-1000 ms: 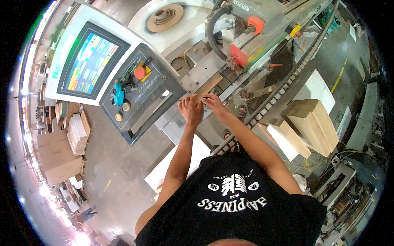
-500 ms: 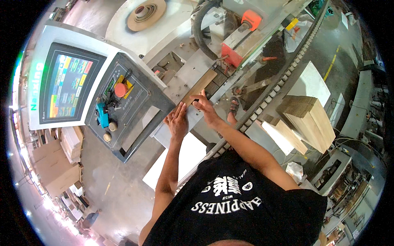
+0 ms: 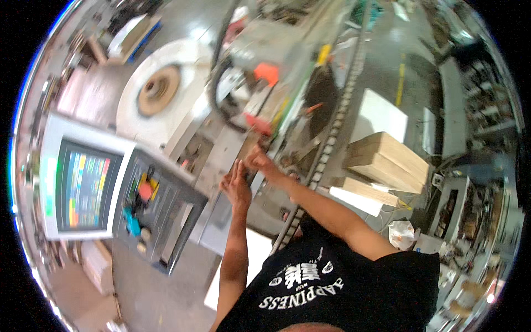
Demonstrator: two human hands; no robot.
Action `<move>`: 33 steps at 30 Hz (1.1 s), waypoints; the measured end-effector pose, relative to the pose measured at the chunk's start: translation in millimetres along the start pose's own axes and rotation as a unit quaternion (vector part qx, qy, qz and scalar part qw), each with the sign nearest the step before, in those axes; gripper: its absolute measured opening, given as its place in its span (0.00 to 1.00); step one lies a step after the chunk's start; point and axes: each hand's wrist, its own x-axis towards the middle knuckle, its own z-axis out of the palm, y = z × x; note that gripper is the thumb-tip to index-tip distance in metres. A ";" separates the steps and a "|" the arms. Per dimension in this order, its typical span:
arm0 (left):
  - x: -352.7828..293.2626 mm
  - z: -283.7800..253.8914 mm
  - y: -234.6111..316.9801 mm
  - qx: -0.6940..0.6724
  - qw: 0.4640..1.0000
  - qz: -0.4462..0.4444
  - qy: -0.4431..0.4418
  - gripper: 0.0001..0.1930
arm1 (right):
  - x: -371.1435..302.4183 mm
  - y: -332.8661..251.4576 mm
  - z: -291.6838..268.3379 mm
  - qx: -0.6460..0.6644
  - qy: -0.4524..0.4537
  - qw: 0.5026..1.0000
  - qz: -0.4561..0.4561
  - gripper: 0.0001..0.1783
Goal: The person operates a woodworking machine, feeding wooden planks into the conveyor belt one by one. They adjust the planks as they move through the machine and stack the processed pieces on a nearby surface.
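Note:
My left hand (image 3: 237, 187) rests on the machine bed with its fingers stretched forward, close to the near end of a narrow brown strip (image 3: 250, 147) that looks like wood. Just right of it, my right hand (image 3: 261, 159) lies at the strip with its fingers partly curled. Motion blur hides whether the right fingers grip the strip. The pale metal bed (image 3: 220, 160) carries the strip, and a red machine part (image 3: 258, 124) sits beyond my right hand.
At the left stands a control console with a lit screen (image 3: 84, 185); a teal tool (image 3: 131, 222) and a red round object (image 3: 145, 191) lie on its panel. A chain-like conveyor rail (image 3: 326, 138) runs along my right, with stacked boards (image 3: 387, 160) beyond it. A large coil disc (image 3: 159, 89) is at far left.
My view has swung, so the console and machine sit lower and most of the scene has shifted left. Both hands stay by the strip; the right fingers look more curled, though blurred.

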 end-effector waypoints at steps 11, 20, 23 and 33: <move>27.1 35.6 -3.2 -0.048 0.993 -0.045 0.097 0.12 | -207.2 -139.6 -23.3 -0.404 0.129 0.905 -0.040 0.22; -147.7 -8.1 -37.2 0.019 0.992 -0.055 0.111 0.07 | -379.7 -178.7 -107.6 -0.722 0.225 0.637 0.147 0.44; -188.0 -12.4 -24.4 -0.064 0.992 -0.033 0.104 0.06 | -399.6 -170.5 -130.9 -0.763 0.224 0.590 0.140 0.45; -158.4 -41.8 91.2 -0.284 0.953 0.069 0.079 0.09 | -408.1 -151.0 -165.9 -0.773 0.252 0.575 0.094 0.31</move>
